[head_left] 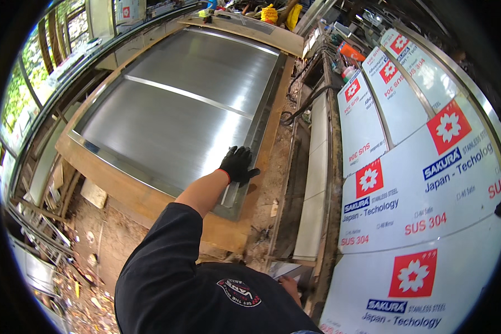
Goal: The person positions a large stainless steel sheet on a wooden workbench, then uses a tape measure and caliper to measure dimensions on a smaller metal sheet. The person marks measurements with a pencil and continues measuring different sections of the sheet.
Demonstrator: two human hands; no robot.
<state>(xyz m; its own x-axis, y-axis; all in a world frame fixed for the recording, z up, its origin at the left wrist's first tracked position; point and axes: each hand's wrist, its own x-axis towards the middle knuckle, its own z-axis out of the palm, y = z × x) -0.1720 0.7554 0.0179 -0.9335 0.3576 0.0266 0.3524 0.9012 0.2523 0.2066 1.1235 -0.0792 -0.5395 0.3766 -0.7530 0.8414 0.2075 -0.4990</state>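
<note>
My left hand [239,165], in a black glove with a red cuff edge, lies on the near right part of a large framed metal panel [167,119]. Its fingers are spread and its thumb points right, toward the panel's rim. A narrow bright strip [229,193] shows beside the wrist, along the same rim. The panel rests flat on a brown wooden board [122,186], and a pale bar [189,97] crosses it. Low by my body, my bare right hand [289,286] is beside a small grey metal piece [286,271]; its fingers are too small and partly hidden to read.
To the right stand film-covered steel sheets [367,289] with red flower squares. Between them and the board runs a long trough-like frame [312,206] with pale panels. Black cables [303,106] hang there. Dirt floor [117,234] with scraps lies at left, and yellow objects [269,14] stand at the back.
</note>
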